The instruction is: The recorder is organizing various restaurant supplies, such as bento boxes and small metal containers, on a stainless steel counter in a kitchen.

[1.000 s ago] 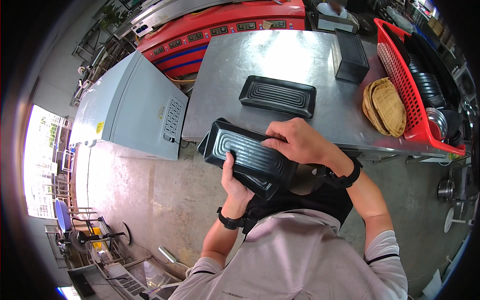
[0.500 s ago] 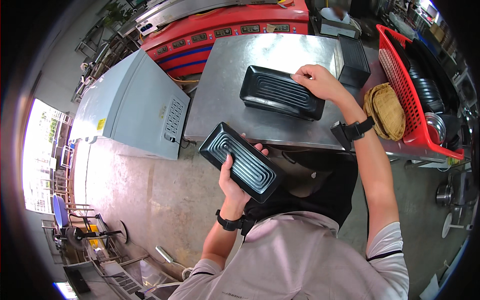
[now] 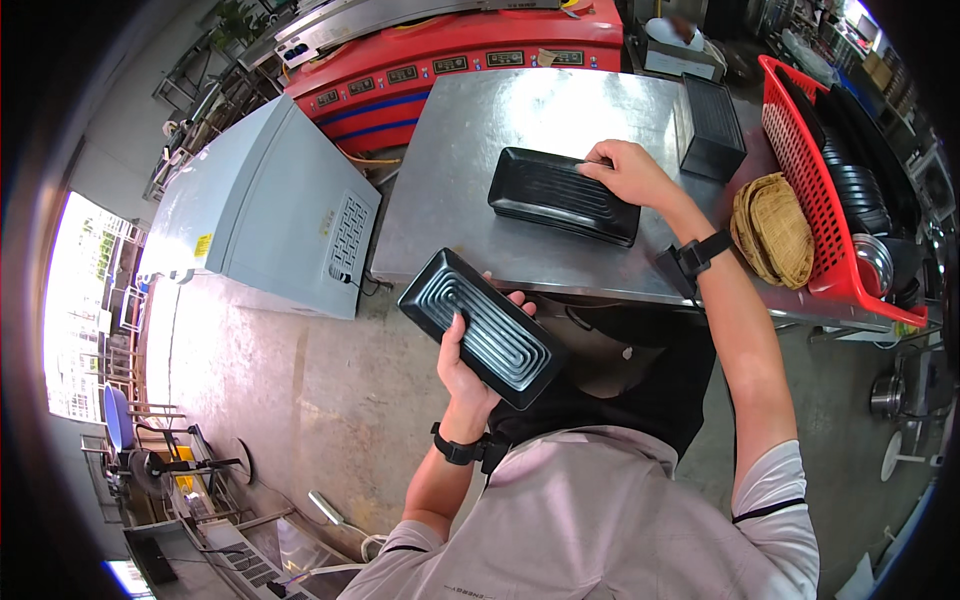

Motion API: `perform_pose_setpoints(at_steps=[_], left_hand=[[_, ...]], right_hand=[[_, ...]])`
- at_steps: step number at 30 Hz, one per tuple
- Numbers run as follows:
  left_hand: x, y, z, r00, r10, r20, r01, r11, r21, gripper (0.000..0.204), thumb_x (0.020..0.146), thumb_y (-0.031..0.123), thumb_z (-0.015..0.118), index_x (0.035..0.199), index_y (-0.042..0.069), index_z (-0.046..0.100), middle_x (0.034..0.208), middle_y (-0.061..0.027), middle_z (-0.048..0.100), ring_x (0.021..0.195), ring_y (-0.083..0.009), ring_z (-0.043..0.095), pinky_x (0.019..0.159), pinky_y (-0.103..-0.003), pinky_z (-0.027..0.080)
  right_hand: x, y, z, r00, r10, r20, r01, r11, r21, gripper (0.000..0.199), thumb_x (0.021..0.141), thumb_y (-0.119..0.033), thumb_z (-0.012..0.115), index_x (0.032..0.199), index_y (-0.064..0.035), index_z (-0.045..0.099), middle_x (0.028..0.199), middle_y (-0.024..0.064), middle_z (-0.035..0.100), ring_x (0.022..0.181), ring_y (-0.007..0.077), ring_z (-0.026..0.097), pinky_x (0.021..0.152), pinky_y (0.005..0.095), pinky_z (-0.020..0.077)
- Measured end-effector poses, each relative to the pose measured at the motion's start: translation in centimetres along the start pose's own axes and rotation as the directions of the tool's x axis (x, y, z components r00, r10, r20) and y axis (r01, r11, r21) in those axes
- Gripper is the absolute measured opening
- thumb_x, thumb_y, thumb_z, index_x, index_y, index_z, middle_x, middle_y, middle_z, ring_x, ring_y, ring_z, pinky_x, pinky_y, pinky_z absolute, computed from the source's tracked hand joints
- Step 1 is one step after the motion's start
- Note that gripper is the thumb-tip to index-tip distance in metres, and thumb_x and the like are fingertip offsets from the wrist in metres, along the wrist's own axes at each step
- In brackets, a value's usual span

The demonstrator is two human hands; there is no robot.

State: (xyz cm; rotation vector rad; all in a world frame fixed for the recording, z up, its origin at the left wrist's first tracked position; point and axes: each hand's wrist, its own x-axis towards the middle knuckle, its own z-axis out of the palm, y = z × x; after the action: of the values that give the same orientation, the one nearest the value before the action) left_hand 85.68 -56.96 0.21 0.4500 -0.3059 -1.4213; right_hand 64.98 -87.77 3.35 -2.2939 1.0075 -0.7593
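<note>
Your left hand (image 3: 466,372) grips a black ridged rectangular plate (image 3: 486,332), thumb across its face and fingers behind, held tilted just off the table's near edge. Your right hand (image 3: 632,176) pinches the upper long edge of another black plate (image 3: 545,190), stacked over at least one more on the stainless-steel table (image 3: 445,160). Farther right stand a taller black stack (image 3: 713,125), woven trays (image 3: 775,232) and a red plastic basket (image 3: 800,165).
</note>
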Motion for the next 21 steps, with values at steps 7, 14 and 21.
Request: perform_pose_setpoints(at_steps=[7, 14, 21], left_hand=[[0.2, -0.3, 0.3, 1.0, -0.002, 0.007, 0.002, 1.0, 0.009, 0.072, 0.107, 0.045, 0.05, 0.165, 0.005, 0.035, 0.146, -0.0297, 0.061, 0.135, -0.0463, 0.061, 0.114, -0.054, 0.052], [0.6, -0.8, 0.6, 0.997, 0.059, -0.052, -0.058, 0.998, 0.021, 0.071, 0.109, 0.052, 0.047, 0.163, 0.006, 0.038, 0.144, -0.0271, 0.062, 0.133, -0.0432, 0.063, 0.112, -0.058, 0.052], [0.6, -1.0, 1.1, 0.997, 0.069, -0.042, -0.068, 0.997, 0.027, 0.071, 0.11, 0.052, 0.044, 0.163, 0.005, 0.038, 0.145, -0.0274, 0.062, 0.133, -0.0424, 0.063, 0.116, -0.058, 0.049]], right_hand=[[-1.0, -1.3, -0.1, 0.988, -0.144, -0.057, 0.143, 0.989, -0.026, 0.03, 0.099, -0.026, 0.075, 0.115, -0.0006, 0.076, 0.103, 0.0174, 0.075, 0.094, 0.0349, 0.072, 0.086, 0.0414, 0.0569], [-9.0, -9.0, 1.7, 0.935, -0.328, -0.137, 0.325, 0.945, -0.044, 0.031, 0.097, -0.024, 0.078, 0.12, -0.0021, 0.073, 0.121, 0.0163, 0.071, 0.11, 0.0376, 0.069, 0.095, 0.0432, 0.0562], [-11.0, -9.5, 2.0, 0.875, -0.404, -0.268, 0.279, 0.872, -0.402, 0.034, 0.09, -0.017, 0.082, 0.119, -0.0006, 0.072, 0.119, 0.0134, 0.07, 0.113, 0.0365, 0.067, 0.097, 0.0457, 0.0546]])
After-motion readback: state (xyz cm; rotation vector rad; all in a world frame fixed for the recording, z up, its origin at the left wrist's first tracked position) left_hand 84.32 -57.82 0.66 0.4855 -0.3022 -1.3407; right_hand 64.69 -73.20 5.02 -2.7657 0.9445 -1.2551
